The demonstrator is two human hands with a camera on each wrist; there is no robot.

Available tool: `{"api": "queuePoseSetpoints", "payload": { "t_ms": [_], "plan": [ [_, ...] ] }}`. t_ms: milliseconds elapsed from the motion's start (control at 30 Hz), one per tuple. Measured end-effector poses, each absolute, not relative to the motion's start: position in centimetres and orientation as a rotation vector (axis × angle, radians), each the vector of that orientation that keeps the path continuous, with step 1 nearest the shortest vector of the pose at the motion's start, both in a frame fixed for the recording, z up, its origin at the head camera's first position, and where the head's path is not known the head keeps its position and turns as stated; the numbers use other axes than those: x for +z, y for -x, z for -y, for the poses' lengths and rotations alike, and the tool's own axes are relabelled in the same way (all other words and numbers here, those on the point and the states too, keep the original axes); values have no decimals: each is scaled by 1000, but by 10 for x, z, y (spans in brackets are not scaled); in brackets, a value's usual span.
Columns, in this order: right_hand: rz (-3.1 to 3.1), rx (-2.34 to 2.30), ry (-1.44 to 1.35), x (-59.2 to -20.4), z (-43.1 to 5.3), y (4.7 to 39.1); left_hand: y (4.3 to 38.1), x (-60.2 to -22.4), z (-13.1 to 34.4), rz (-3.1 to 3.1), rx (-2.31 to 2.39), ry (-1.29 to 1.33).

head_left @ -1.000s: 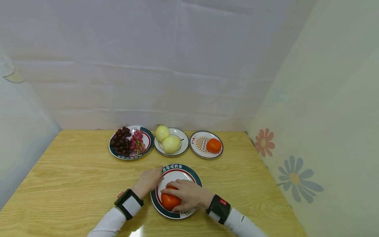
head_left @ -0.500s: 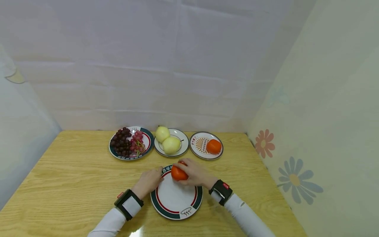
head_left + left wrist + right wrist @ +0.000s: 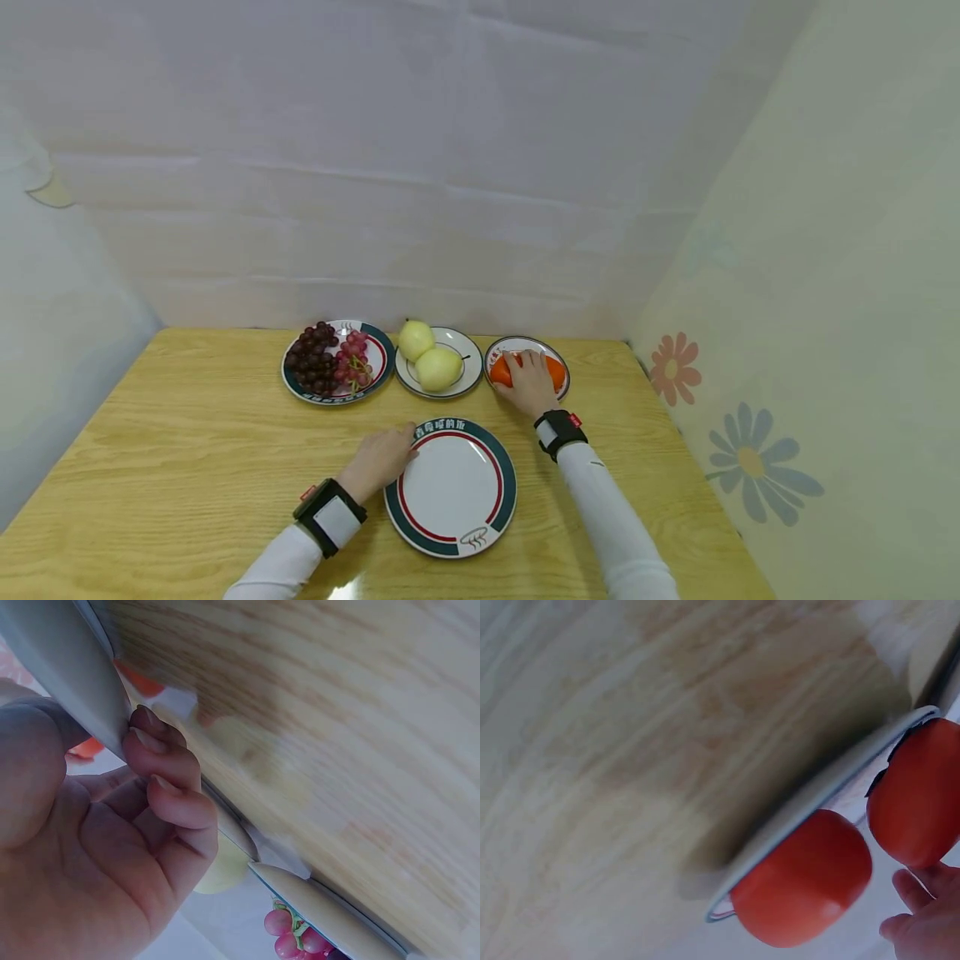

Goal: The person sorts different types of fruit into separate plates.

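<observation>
My left hand [image 3: 381, 461] pinches the left rim of the large green-rimmed plate [image 3: 450, 492]; in the left wrist view its fingers [image 3: 176, 802] curl against the plate's edge [image 3: 71, 671]. At the back right, my right hand [image 3: 531, 385] holds an orange-red persimmon [image 3: 502, 370] over the small patterned plate [image 3: 517, 342]. A second persimmon [image 3: 557, 374] lies on that plate, just right of the fingers. Seen from the right wrist, the held persimmon [image 3: 922, 795] shows dark leaf bits and sits at the plate's edge; whether it touches the plate, I cannot tell.
Left of the small plate, a white plate [image 3: 471, 377] bears two yellow-green pears [image 3: 438, 369]. Further left stands a green-rimmed plate [image 3: 381, 346] with dark grapes [image 3: 311, 360] and red grapes [image 3: 352, 360]. Behind the wooden table [image 3: 195, 450] hangs a pale cloth.
My right hand has lifted the persimmon off the large plate and carried it away and to the right, over the small plate. The left hand has stayed on the large plate's rim.
</observation>
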State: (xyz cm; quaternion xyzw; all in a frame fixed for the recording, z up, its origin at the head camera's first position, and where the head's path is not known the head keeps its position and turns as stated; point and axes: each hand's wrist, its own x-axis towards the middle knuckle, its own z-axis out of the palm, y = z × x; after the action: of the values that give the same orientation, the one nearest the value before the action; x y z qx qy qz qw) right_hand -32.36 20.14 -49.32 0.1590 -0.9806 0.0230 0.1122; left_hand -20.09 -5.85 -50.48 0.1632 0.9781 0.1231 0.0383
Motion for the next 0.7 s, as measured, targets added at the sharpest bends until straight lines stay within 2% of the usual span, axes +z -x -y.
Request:
{"api": "queuePoseSetpoints", "payload": {
  "t_ms": [433,700],
  "plan": [
    [2983,206,-315,-496,-205,324,201,-503,59,-3019,392,-536],
    [2913,185,-429,-464,-174,283,201,-506,59,-3022,397,-535]
  ]
}}
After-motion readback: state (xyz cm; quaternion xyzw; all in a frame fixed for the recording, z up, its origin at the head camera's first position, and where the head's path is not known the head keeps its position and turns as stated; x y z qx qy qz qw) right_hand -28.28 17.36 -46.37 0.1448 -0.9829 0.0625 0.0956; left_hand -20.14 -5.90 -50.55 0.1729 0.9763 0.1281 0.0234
